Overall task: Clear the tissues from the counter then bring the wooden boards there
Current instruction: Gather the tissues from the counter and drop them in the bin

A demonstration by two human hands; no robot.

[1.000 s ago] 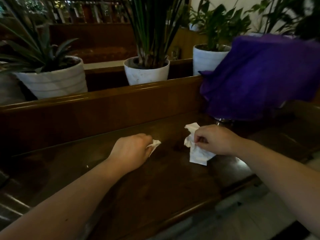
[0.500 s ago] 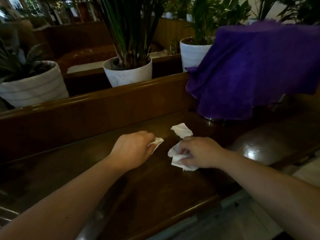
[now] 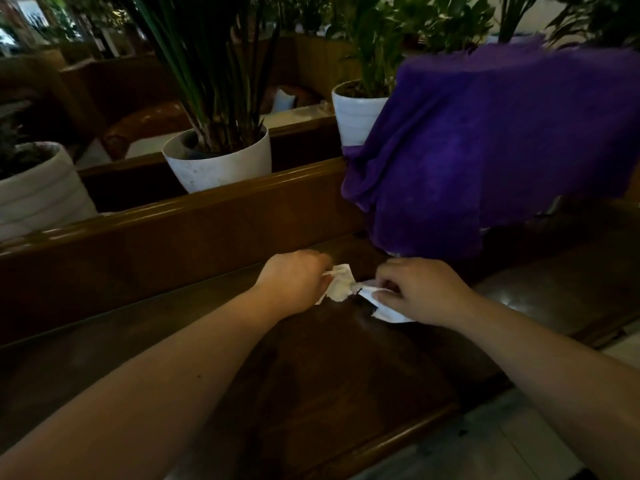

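Hands: two, both bare, both over the dark counter (image 3: 311, 393), close together near its back edge.
Left hand (image 3: 294, 282): fingers curled closed, knuckles up, pinching one crumpled white tissue (image 3: 339, 287) at its left side. The tissue sticks out to the right of the fingers and touches the counter.
Right hand (image 3: 419, 292): fingers curled closed around a second white tissue (image 3: 388, 311). Part of it shows at the fingertips and part spreads out below the palm onto the counter.
Tissues: two pieces can be told apart, one per hand. Their near edges almost meet between the hands; whether they touch cannot be told.
Boards: none in view.
Counter: one, dark polished wood, with a raised wooden ledge (image 3: 207, 216) along the back and a rounded front lip.
Cloth (image 3: 502, 143): one, purple, draped over an object at the right rear of the counter, just behind the right hand. The object under it is hidden, apart from a small shiny rim at the lower edge.
Pots: three white plant pots behind the ledge. Left pot (image 3: 38, 188), partly cut by the frame. Middle pot (image 3: 221, 161), holding long upright leaves. Right pot (image 3: 356, 112), partly covered by the cloth.
Floor (image 3: 485, 445): pale, visible at lower right below the counter lip.
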